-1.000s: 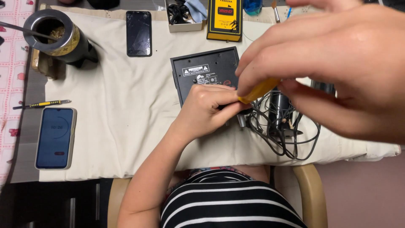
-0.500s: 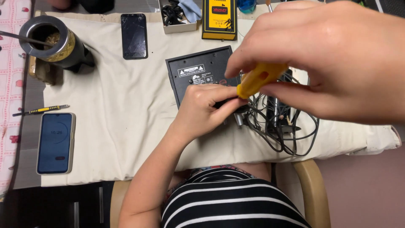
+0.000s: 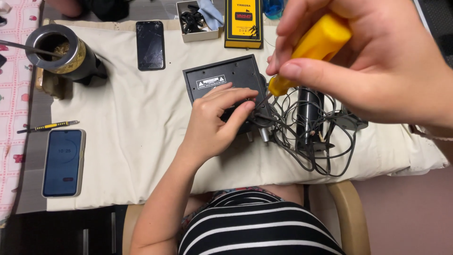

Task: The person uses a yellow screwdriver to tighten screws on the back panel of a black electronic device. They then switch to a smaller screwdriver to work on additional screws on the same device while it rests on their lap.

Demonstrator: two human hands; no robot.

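My left hand [image 3: 214,120] rests on the near edge of a black metal box [image 3: 222,78] that lies bottom-up on a cream cloth [image 3: 132,118]; its fingertips press by the box's right corner. My right hand [image 3: 377,61], large and close to the camera, grips a yellow-handled screwdriver [image 3: 316,42]. The dark shaft points down-left to that same corner, beside my left fingertips. The tip itself is hard to make out among the cables.
A tangle of grey cables [image 3: 311,141] and a black cylinder [image 3: 309,111] lie right of the box. On the cloth are a dark phone [image 3: 150,45], a lit phone [image 3: 63,163], a metal cup [image 3: 61,52], a small screwdriver [image 3: 47,126], a yellow meter [image 3: 243,21] and a parts box [image 3: 196,21].
My right hand has lifted toward the camera with the screwdriver, whose handle now tilts up to the right. My left hand stays on the box.
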